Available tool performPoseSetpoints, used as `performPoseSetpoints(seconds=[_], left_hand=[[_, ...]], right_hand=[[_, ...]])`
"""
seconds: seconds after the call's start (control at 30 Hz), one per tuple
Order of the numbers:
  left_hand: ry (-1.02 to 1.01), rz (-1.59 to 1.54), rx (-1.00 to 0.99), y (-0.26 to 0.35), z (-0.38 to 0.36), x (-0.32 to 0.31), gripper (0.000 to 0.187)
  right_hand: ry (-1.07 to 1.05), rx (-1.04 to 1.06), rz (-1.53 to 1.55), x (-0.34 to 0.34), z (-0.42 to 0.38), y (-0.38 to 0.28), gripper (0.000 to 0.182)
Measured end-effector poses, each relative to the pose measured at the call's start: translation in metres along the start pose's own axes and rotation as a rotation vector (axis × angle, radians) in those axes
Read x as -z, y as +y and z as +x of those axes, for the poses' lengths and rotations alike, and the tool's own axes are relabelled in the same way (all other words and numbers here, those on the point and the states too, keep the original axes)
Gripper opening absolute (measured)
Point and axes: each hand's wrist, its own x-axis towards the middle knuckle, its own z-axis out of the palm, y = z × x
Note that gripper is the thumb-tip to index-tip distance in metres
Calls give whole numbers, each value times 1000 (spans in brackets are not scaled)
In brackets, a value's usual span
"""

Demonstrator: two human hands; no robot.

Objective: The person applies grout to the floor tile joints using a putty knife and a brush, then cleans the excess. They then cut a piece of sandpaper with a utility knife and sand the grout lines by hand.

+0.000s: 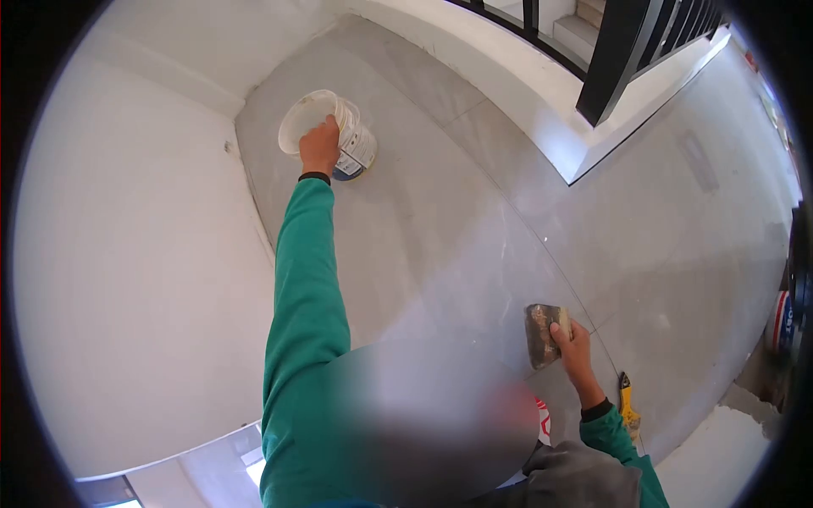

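My left hand, at the end of an outstretched green sleeve, is closed over the near rim of a white plastic bucket. The bucket is tilted with its mouth toward the left, and a printed label shows on its side. Lower right, my right hand grips a wide putty knife by its pale back edge, thumb on top. Its flat blade is stained dark brown and is held above the grey tiled floor. Beside my right wrist lies a yellow-handled tool with a dark tip.
A white wall runs along the left. At the upper right, a black railing post stands on a white curb, with stairs behind. A labelled container sits at the far right edge. A blurred patch covers the bottom middle.
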Motion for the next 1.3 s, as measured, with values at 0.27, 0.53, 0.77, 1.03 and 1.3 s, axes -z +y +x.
performPoseSetpoints(seconds=[0.27,0.53,0.77,1.03,1.3], left_hand=[[-49,-296,-52,7,-37,57,37],[60,-583,-44,6,-303,186,30],[-7,-592,92,26,-517,291,22],[-271,-418,921,51,-688,348,21],[-389,-204,1380,90,-831,279,22]], right_hand=[[-50,-93,43,1,-2,-2,28],[-127,85,4,6,17,9,31],[-356,104,51,-37,27,2,35],[-683,213,-112,-108,22,-17,31],[-763,250,-189,-145,-41,20,34]])
